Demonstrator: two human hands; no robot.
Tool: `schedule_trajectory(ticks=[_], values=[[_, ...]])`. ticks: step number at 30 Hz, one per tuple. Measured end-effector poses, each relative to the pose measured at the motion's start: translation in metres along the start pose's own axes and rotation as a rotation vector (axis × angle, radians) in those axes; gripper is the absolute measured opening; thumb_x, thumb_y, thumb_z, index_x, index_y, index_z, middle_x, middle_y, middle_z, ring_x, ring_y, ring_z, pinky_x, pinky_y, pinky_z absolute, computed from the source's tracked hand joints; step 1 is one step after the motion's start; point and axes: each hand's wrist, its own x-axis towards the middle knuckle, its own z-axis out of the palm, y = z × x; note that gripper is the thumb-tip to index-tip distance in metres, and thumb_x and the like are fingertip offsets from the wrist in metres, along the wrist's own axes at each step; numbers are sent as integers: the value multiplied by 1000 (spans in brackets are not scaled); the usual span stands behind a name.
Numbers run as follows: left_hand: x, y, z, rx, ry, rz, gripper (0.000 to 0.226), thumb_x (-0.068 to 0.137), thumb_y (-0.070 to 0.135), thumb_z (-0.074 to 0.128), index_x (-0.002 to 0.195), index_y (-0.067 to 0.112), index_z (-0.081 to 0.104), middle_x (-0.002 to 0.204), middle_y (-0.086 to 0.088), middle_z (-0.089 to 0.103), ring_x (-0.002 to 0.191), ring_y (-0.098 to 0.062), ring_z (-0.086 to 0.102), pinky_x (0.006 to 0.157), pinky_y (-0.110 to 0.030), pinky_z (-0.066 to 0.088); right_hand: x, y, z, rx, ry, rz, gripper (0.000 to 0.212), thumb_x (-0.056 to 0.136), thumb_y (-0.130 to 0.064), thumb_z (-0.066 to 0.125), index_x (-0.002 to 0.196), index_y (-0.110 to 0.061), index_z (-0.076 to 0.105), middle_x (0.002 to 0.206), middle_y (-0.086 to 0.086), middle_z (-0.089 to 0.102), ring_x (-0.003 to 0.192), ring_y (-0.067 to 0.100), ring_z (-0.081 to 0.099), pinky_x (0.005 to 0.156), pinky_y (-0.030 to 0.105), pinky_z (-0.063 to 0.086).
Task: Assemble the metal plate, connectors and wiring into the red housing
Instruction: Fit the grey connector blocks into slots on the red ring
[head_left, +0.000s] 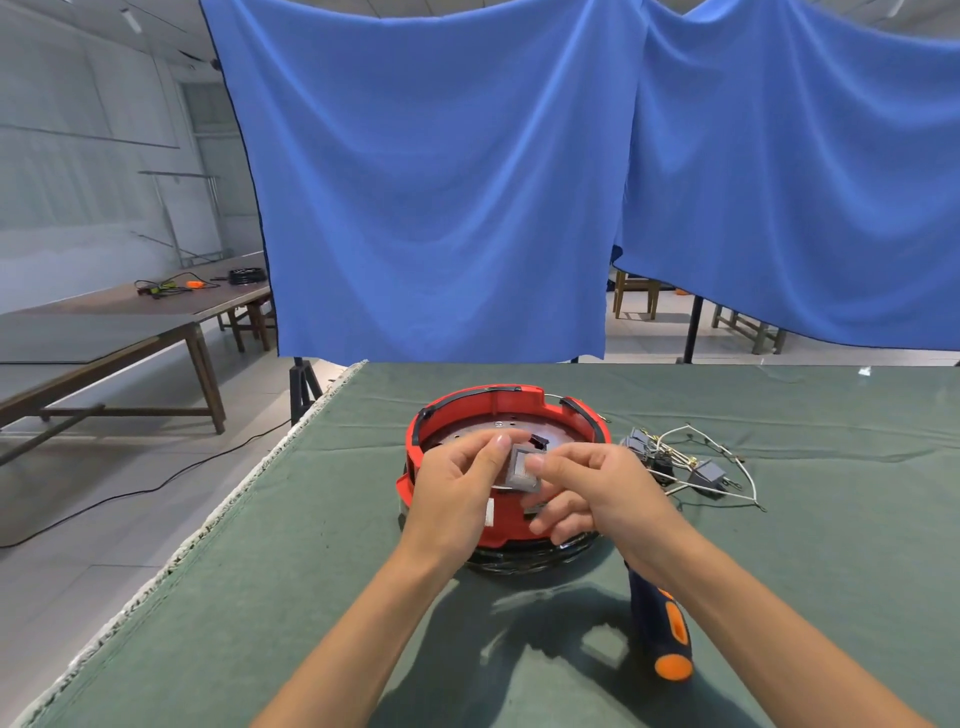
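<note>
From the head view, you stand at a table (779, 597) with a green cloth on it. The cloth's left edge is frayed and white. The red housing (498, 410) sits near the far edge, about the middle of the tabletop. A round metal plate (478, 431) lies inside it.

Your left hand (457, 499) and your right hand (597, 493) are both over the housing. Together they pinch a small gray square part (524, 470), left thumb on one side, right fingers curled on the other.

The wiring (685, 462) with its gray connectors lies on the cloth just to the right of the housing, not touching it. A screwdriver (665, 629) with a blue and orange handle lies near the front edge, partly under your right arm.

Behind the table hangs a big blue cloth (441, 182) on stands. To the left is a long brown table (104, 338) with some cables and an orange tool on it. A black cable (156, 483) runs over the pale floor. Wooden chair legs show on the far right under the blue cloth.
</note>
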Motion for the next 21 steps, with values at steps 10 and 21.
schedule_trajectory(ticks=[10, 21], values=[[-3, -32, -49, 772, -58, 87, 27, 76, 10, 57, 98, 16, 71, 105, 7, 65, 106, -12, 54, 98, -32, 39, 6, -2, -21, 260, 87, 48, 19, 88, -17, 57, 93, 0, 63, 88, 23, 72, 62, 25, 71, 46, 24, 54], [-5, -22, -47, 716, -109, 87, 36, 69, 22, 47, 91, 14, 74, 94, 4, 66, 102, -13, 53, 99, -34, 38, 9, 4, -32, 236, 238, -32, 21, 83, -15, 66, 98, -3, 57, 79, 14, 73, 52, 20, 67, 43, 23, 52]])
